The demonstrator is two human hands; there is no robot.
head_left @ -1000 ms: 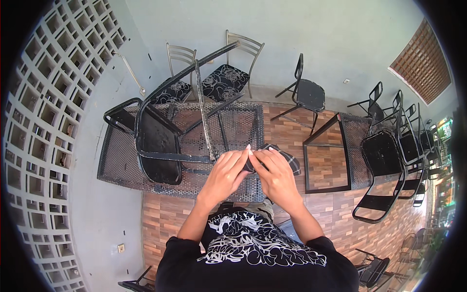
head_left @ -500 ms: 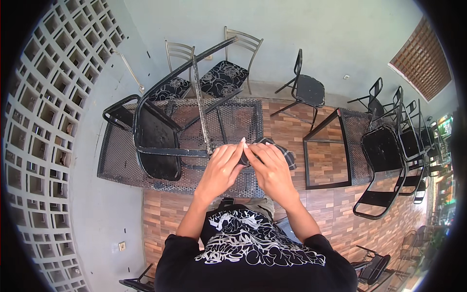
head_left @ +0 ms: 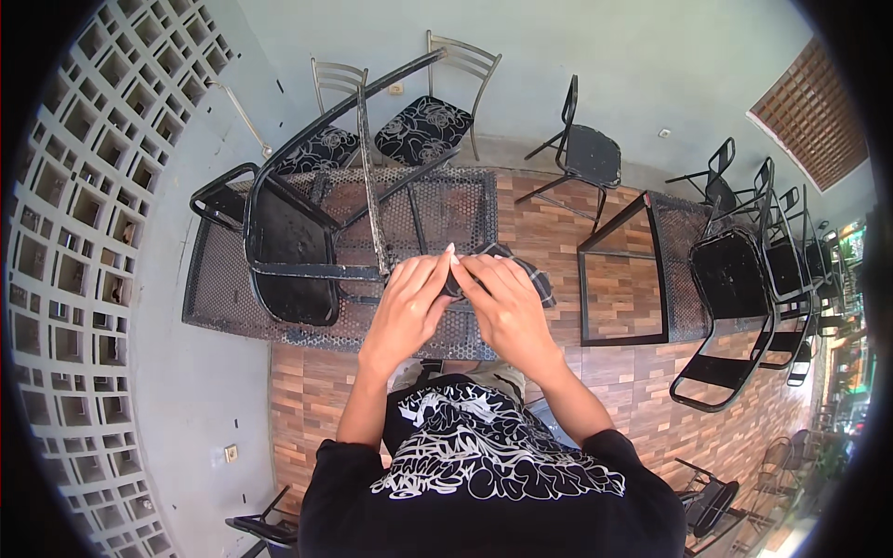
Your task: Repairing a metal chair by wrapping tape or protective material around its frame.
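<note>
My left hand (head_left: 404, 302) and my right hand (head_left: 507, 302) meet over the near edge of a black perforated metal table (head_left: 233, 288). Their fingertips are pressed together, with thumbs bent underneath. Whatever lies between the fingers is hidden from above. A dark plaid cloth (head_left: 533, 274) shows just beyond my right hand, and a bit of dark fabric appears between the hands; I cannot tell which fingers grip it. Lying on its side on the table is a black metal chair (head_left: 296, 256) with worn paint. One end of its frame reaches close to my left fingers.
Two chairs with patterned seats, one a metal-backed chair (head_left: 424, 127), stand behind the table by the wall. A black chair (head_left: 593, 155) is farther right. Beyond a second table frame (head_left: 621, 341), several black chairs (head_left: 733, 279) are stacked or tipped. A perforated block wall (head_left: 74, 279) rises at left.
The view has shifted slightly, so the table and chairs sit a little higher in it. My hands stay joined at the fingertips beside the plaid cloth, with only slight movement.
</note>
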